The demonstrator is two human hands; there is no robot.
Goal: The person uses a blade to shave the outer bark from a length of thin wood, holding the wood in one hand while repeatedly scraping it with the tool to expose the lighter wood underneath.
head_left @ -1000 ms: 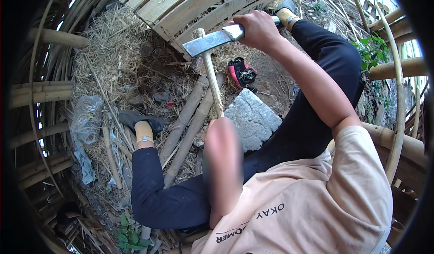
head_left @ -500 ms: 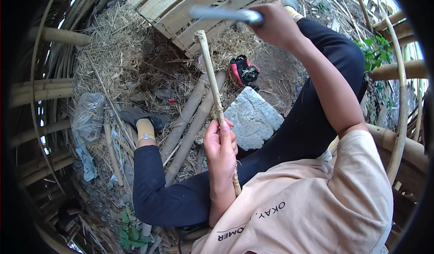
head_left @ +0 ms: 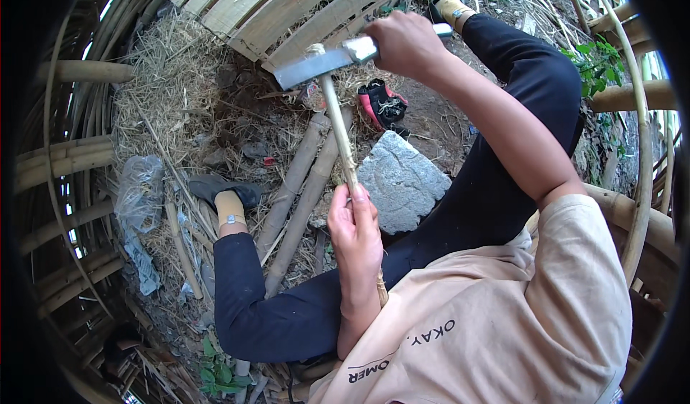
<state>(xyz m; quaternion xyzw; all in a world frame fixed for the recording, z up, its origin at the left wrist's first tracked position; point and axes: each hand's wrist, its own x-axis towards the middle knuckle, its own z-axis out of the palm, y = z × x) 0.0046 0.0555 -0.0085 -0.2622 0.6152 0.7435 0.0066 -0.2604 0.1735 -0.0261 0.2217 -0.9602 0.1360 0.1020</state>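
Observation:
My left hand (head_left: 356,235) is closed around a pale peeled stick (head_left: 335,120), which slants up and away from me. Its lower end reaches to my shirt. In my right hand (head_left: 408,43) is the handle of a broad knife (head_left: 314,67) with a flat, squared-off silver blade. That blade crosses in front of the stick just below its knobby top; whether it touches the wood I cannot tell. Below and right of the stick lies a rough grey stone block (head_left: 402,181), close to my leg.
Two bamboo poles (head_left: 291,203) lie on the ground between my legs. Beyond the stone is a red and black glove-like item (head_left: 383,106). A slatted wooden crate (head_left: 287,16) stands at the far side, with dry straw (head_left: 172,73) left of it. A clear plastic bag (head_left: 139,188) lies left.
The knife has come down and toward me, from above the stick to across its upper end. My left hand keeps its hold, almost in place.

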